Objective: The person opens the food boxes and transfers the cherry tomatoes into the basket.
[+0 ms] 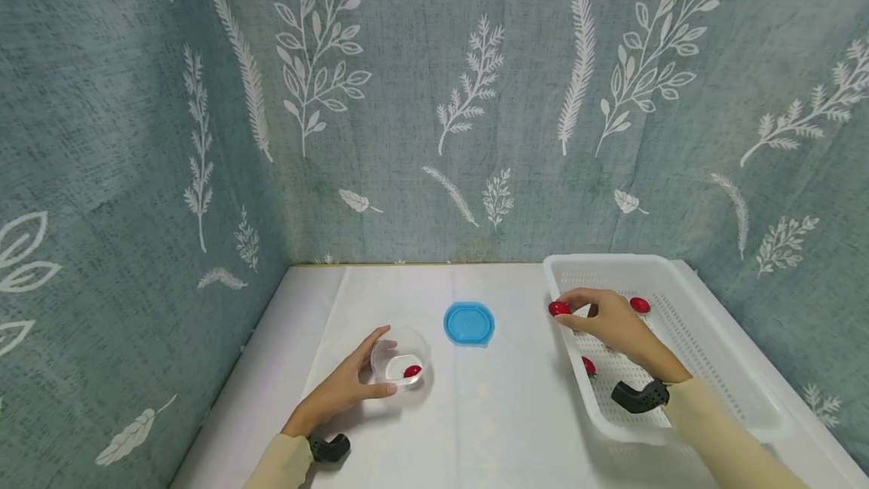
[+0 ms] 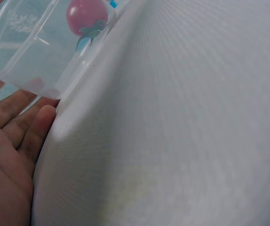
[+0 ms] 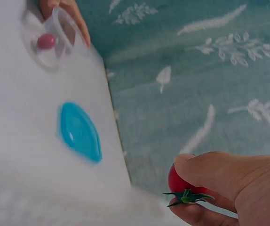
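Note:
My left hand [image 1: 345,389] curls round a clear plastic cup [image 1: 397,342] on the table, thumb on the near side and fingers on the far side. One red cherry tomato [image 1: 412,371] lies inside the cup; the left wrist view shows this tomato [image 2: 85,16] with its green stem through the wall. Over the left rim of a white basket [image 1: 720,379], my right hand [image 1: 618,327] pinches another cherry tomato [image 1: 560,309] between thumb and fingers. In the right wrist view the green leaves of the held tomato [image 3: 176,181] point down toward the camera.
A blue lid [image 1: 469,323] lies flat on the white-covered table [image 1: 502,413] between cup and basket. More cherry tomatoes are in the basket, one tomato [image 1: 640,305] beyond the right hand and one tomato [image 1: 588,367] by the left wall. Patterned fabric [image 1: 421,96] hangs behind.

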`<state>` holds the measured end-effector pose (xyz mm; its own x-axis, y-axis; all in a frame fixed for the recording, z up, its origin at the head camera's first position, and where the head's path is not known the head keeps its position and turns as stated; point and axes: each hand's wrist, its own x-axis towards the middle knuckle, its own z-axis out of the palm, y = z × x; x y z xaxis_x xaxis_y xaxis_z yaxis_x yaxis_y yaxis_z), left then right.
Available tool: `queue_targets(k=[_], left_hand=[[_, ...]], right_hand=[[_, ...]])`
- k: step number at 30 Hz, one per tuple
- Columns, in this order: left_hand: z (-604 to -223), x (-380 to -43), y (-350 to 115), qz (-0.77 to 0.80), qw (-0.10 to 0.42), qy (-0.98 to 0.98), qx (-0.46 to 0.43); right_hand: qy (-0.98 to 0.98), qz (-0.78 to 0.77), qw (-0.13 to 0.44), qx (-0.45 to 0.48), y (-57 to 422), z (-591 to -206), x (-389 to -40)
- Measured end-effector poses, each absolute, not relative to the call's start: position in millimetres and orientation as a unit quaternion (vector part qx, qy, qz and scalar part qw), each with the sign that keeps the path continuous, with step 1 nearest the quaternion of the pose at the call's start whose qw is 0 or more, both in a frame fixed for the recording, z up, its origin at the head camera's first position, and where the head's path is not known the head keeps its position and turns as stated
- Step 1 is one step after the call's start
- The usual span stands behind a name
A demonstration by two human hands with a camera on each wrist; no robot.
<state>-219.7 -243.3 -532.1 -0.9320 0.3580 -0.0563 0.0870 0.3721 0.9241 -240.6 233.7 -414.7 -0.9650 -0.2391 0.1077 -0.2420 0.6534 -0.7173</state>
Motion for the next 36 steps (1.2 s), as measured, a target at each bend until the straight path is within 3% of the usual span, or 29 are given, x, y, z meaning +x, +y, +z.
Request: queue_targets(k=[12,29,36], left_hand=[[-532,-222,-244,0.536,0.121,0.826,0.126],[-534,-221,-244,0.529,0.119,0.829,0.136],[-533,-221,-244,0.539,0.124,0.822,0.137]], right_hand=[[-0.931,0.354,-0.008,0.086,281,-428,-234],[-0.938,0.342,-0.024,0.057,305,-431,-226],[-0.932,0.357,-0.001,0.063,300,-427,-228]])
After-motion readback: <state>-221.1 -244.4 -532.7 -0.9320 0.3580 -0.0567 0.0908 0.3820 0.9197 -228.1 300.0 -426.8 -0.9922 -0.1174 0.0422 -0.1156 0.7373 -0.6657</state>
